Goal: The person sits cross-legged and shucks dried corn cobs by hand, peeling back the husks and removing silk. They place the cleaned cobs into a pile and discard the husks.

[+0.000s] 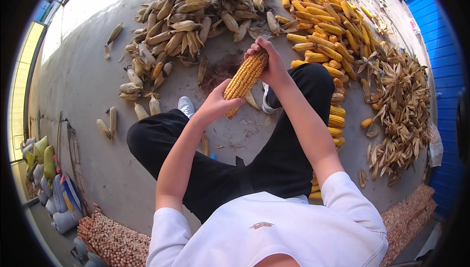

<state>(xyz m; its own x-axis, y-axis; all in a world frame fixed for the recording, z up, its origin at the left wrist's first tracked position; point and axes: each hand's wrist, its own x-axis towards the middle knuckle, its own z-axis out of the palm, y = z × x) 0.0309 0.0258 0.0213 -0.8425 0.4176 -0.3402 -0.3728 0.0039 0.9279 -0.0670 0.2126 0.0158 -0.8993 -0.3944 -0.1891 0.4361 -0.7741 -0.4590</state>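
Note:
A husked yellow corn cob (245,78) is held at a slant between my two hands, above the floor in front of my knees. My left hand (224,101) grips its lower end, with the thumb lying across the kernels. Around the upper end my right hand (270,61) is closed, its fingers curled over the tip. No husk shows on the visible side of the cob. Beyond my hands lies a heap of corn ears in dry husks (194,13). To the right, husked yellow cobs (326,28) are piled.
Stripped dry husks (402,116) form a heap on the right, beside a blue wall (446,94). Loose unhusked ears (113,118) lie on the concrete floor (91,83) at left. Filled sacks (58,193) and stacked bare cobs (117,237) stand at the lower left.

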